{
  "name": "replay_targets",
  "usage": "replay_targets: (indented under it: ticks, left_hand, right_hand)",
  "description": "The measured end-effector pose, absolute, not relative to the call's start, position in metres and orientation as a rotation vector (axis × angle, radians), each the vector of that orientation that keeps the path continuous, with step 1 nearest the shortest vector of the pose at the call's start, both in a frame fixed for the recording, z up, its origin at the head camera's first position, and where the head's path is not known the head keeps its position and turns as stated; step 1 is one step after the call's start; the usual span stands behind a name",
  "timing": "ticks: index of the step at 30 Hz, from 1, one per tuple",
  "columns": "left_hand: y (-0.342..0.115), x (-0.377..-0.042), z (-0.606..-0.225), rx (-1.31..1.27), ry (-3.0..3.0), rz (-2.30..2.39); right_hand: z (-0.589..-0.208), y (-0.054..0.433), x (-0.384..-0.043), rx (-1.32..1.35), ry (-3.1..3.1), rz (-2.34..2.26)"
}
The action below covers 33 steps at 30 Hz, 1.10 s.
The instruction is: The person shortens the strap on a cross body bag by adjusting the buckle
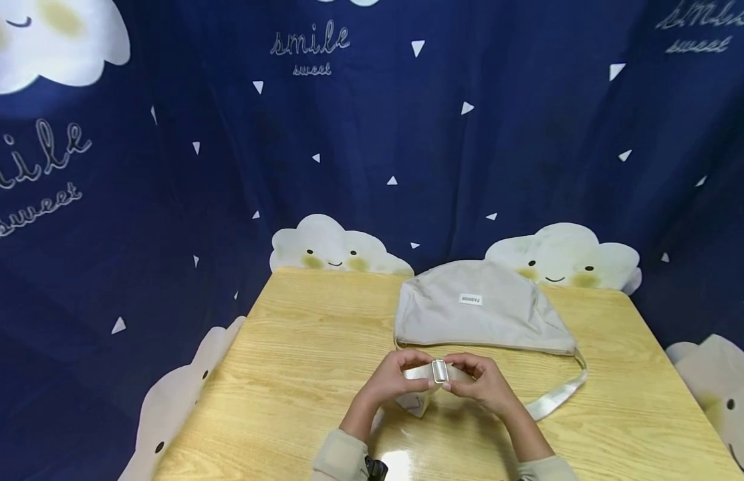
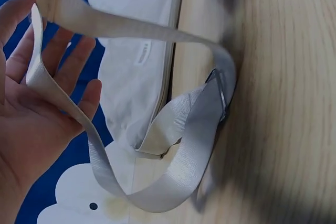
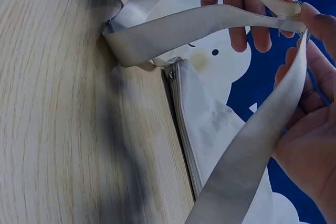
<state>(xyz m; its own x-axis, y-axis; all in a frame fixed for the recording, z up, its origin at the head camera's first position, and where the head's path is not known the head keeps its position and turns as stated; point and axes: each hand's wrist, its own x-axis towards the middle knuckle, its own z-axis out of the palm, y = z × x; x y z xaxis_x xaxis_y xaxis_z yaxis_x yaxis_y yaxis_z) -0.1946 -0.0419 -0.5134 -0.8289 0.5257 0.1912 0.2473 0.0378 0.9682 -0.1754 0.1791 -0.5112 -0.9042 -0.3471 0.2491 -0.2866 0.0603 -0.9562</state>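
A light beige fabric shoulder bag [image 1: 480, 324] lies on the table with its small label upside down in the head view. Its webbing strap [image 1: 558, 398] curves round from the bag's right corner. In front of the bag, both hands raise part of this strap, with a metal slide buckle [image 1: 440, 371] between them. My left hand [image 1: 386, 382] pinches the strap at the buckle's left side between thumb and fingers. At the right side, my right hand [image 1: 481, 383] pinches it likewise. Below, the strap hangs in a loop that passes a second metal fitting [image 2: 220, 95] near the tabletop.
The wooden table [image 1: 311, 327] reaches back to a dark blue curtain [image 1: 359, 140] printed with clouds and triangles. The bag's zipper edge [image 3: 181, 119] faces the hands. A dark band [image 1: 376, 467] is around the left wrist.
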Motion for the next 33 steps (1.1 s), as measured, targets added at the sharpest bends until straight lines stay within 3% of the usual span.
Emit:
replay_targets:
  ticks: [11,33]
  left_hand:
    - [-0.042,-0.180,-0.491,0.750,1.974,1.951]
    - [-0.043,-0.182,-0.487,0.752,2.035,1.967]
  right_hand:
    - [-0.513,0.180,-0.172,-0.716,2.207,-1.967]
    - [-0.508,0.195,-0.180,-0.693,2.173,-1.811]
